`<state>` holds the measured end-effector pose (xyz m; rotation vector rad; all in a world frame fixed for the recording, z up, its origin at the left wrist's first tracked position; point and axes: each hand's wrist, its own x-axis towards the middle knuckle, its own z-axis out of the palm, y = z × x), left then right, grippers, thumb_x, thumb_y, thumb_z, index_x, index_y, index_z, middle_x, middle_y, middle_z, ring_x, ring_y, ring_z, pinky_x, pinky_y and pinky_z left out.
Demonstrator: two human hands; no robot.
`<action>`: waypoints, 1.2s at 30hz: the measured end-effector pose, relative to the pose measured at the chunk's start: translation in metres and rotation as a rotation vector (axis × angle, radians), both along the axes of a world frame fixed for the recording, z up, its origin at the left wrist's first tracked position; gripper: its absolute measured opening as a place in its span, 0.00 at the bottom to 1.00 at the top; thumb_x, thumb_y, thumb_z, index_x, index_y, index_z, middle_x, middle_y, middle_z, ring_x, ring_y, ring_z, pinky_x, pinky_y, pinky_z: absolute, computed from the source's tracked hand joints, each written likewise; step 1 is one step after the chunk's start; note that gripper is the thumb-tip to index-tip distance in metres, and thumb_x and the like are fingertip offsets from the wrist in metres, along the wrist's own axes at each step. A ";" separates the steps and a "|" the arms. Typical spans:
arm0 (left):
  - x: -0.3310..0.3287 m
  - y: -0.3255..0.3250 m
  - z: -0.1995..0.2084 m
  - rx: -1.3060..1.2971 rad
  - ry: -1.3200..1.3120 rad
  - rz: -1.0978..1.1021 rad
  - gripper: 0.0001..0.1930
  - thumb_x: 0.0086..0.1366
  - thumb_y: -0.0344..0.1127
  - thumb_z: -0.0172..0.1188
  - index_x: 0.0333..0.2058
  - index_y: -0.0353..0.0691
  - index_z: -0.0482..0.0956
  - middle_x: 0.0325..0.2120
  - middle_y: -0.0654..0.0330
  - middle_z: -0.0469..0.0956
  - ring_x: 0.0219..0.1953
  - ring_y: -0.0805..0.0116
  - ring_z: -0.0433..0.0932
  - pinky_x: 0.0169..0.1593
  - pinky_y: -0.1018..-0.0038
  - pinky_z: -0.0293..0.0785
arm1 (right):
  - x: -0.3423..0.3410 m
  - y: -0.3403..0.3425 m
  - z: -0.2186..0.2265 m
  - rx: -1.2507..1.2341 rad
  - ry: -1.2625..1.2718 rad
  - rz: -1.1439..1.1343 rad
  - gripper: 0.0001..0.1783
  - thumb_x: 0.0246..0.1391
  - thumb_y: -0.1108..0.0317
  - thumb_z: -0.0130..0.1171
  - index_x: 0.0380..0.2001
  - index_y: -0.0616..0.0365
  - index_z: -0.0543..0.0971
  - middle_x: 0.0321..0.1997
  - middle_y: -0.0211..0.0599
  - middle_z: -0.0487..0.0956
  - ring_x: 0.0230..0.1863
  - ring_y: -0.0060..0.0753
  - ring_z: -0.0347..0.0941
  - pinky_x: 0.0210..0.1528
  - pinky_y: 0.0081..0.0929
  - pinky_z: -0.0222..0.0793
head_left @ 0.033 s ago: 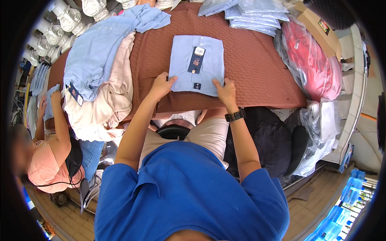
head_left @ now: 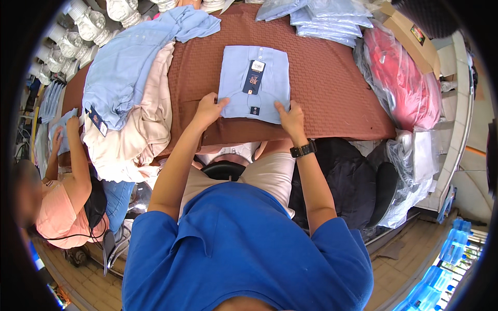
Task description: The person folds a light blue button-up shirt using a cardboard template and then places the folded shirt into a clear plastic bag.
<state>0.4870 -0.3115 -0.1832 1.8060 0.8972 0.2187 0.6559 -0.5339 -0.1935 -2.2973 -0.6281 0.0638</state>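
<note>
A folded light blue shirt (head_left: pixel 277 78) lies flat on the brown cloth in front of me, its collar end toward me. A dark blue hang tag (head_left: pixel 252 78) with a white sticker rests on its button placket. My left hand (head_left: pixel 211 109) pinches the near left corner, thumb on top and fingers tucked out of sight. At the near right corner my right hand (head_left: pixel 291 117) grips the shirt the same way, with a dark watch (head_left: pixel 303 150) on that wrist.
Brown cloth (head_left: pixel 332 88) covers the table. Unfolded blue shirts (head_left: pixel 124 62) lie over cream garments (head_left: pixel 129 140) at left. Bagged blue shirts (head_left: pixel 327 23) are stacked far right, beside a red bagged bundle (head_left: pixel 397 72) and a cardboard box (head_left: pixel 410 36). A co-worker (head_left: pixel 67 197) handles blue cloth at left.
</note>
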 end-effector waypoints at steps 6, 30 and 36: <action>-0.017 -0.022 0.023 -0.158 -0.195 0.051 0.19 0.62 0.42 0.66 0.35 0.27 0.77 0.27 0.55 0.81 0.25 0.74 0.78 0.27 0.77 0.76 | -0.014 -0.012 0.032 0.305 0.213 0.016 0.24 0.54 0.56 0.66 0.29 0.69 0.71 0.24 0.50 0.73 0.27 0.38 0.67 0.33 0.38 0.67; -0.079 -0.054 0.063 0.347 -0.241 0.128 0.12 0.64 0.31 0.62 0.44 0.35 0.72 0.32 0.57 0.73 0.23 0.68 0.71 0.30 0.72 0.70 | 0.224 0.117 0.130 0.016 -0.867 -0.016 0.15 0.50 0.73 0.59 0.43 0.53 0.82 0.55 0.43 0.76 0.56 0.49 0.69 0.58 0.50 0.62; -0.074 -0.011 0.102 0.617 -0.426 0.026 0.16 0.62 0.28 0.63 0.48 0.35 0.72 0.42 0.54 0.73 0.40 0.63 0.77 0.42 0.71 0.74 | 0.203 0.079 0.245 0.509 -0.381 0.473 0.16 0.58 0.82 0.55 0.49 0.57 0.76 0.37 0.36 0.85 0.30 0.24 0.80 0.31 0.23 0.74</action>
